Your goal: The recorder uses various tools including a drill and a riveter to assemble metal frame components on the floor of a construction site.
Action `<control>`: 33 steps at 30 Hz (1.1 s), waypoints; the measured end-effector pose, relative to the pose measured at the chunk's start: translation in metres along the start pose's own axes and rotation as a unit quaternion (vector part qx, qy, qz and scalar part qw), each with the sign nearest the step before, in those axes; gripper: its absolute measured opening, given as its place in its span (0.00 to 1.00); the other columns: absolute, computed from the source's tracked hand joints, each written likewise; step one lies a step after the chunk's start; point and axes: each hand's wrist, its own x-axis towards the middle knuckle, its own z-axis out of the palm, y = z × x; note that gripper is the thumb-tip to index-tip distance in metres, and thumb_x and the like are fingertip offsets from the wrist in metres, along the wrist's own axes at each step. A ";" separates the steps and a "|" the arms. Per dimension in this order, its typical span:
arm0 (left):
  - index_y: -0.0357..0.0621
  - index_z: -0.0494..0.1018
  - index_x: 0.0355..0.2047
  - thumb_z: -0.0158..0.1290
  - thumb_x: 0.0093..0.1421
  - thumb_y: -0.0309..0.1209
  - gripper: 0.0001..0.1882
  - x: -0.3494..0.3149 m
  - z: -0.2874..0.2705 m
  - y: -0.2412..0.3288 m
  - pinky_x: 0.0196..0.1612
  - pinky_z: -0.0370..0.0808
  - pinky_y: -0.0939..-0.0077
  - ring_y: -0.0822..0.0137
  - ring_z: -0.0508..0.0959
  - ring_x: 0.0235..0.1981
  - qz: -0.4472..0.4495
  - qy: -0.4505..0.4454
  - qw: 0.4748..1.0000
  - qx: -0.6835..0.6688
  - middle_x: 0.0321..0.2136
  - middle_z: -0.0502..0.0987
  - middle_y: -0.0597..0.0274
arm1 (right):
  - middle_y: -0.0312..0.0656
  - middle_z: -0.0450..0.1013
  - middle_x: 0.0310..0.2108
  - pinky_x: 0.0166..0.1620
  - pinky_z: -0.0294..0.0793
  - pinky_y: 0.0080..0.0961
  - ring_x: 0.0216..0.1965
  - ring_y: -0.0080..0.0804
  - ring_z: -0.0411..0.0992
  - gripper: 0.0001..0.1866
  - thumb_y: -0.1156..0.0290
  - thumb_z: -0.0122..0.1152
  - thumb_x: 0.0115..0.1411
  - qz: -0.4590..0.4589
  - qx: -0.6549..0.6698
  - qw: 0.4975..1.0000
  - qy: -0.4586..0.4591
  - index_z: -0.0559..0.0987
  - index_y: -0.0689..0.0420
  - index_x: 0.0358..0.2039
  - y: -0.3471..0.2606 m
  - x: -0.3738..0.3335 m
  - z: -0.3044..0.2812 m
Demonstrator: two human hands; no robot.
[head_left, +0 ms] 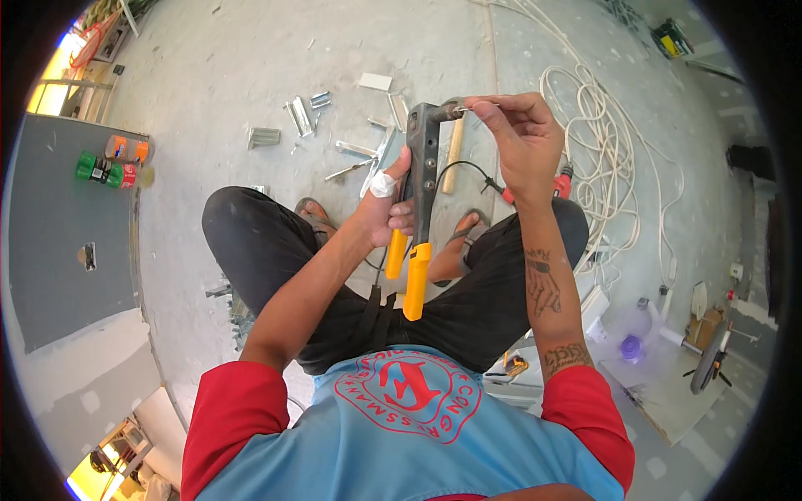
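Wearing a light-blue shirt (401,459) with red sleeves and a round red print on the front. Gripping a rivet gun (423,159) above the lap in the left hand (391,209), with the fingers closed around the dark upper part of the handles, the thumb laid along the side, and a white bandage (383,184) around the base of that thumb. Pointing the gun's head away from the body, with the nose (451,112) turned to the right and, at the near end, two yellow grips (416,284) spread slightly apart. Pinching a thin metal pin (479,107) at the nose between the thumb and fingertips of the right hand (526,138), narrowed to a close hold; too small to tell how deeply seated. Sitting low or squatting in black trousers (267,242), with knees spread and sandals (317,219) on the grey floor (225,100). Showing, past the gun, a wooden stick (454,156) and, beside the right knee, a partly hidden red tool (565,181). Showing farther out, to the left, scattered metal pieces (297,117) and a white block (375,81); to the right, a loose heap of white cable (597,159). Including, toward the left edge, a green bottle (100,169) and an orange jar (127,149) near a grey panel (75,225).
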 end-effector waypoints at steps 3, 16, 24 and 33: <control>0.53 0.75 0.26 0.40 0.62 0.69 0.33 0.000 -0.001 -0.002 0.09 0.57 0.82 0.80 0.58 0.03 -0.003 -0.011 1.000 0.006 0.04 0.58 0.78 | 0.39 0.80 0.32 0.43 0.76 0.19 0.37 0.23 0.78 0.09 0.80 0.72 0.53 -0.008 -0.060 0.998 -0.002 0.78 0.62 0.33 0.003 -0.001 0.001; 0.51 0.76 0.25 0.43 0.59 0.71 0.35 -0.001 -0.004 -0.002 0.10 0.58 0.83 0.80 0.57 0.03 -0.018 0.011 1.000 -0.007 0.04 0.56 0.78 | 0.38 0.80 0.33 0.44 0.75 0.18 0.38 0.21 0.77 0.09 0.77 0.72 0.53 -0.014 -0.102 0.994 0.020 0.79 0.61 0.33 0.004 -0.003 -0.001; 0.51 0.75 0.24 0.45 0.58 0.71 0.34 -0.003 0.000 0.001 0.10 0.57 0.83 0.80 0.56 0.03 0.012 0.041 0.999 0.032 0.05 0.55 0.78 | 0.42 0.79 0.31 0.41 0.75 0.21 0.34 0.25 0.77 0.16 0.63 0.73 0.55 -0.080 -0.208 0.974 -0.030 0.81 0.62 0.36 0.011 -0.003 0.005; 0.50 0.72 0.23 0.43 0.56 0.74 0.37 0.005 -0.020 0.023 0.12 0.53 0.82 0.79 0.54 0.06 0.249 0.079 0.962 0.079 0.07 0.55 0.77 | 0.36 0.74 0.25 0.29 0.74 0.22 0.24 0.25 0.74 0.20 0.56 0.65 0.60 0.199 -0.255 0.839 -0.437 0.77 0.63 0.34 0.016 -0.040 0.027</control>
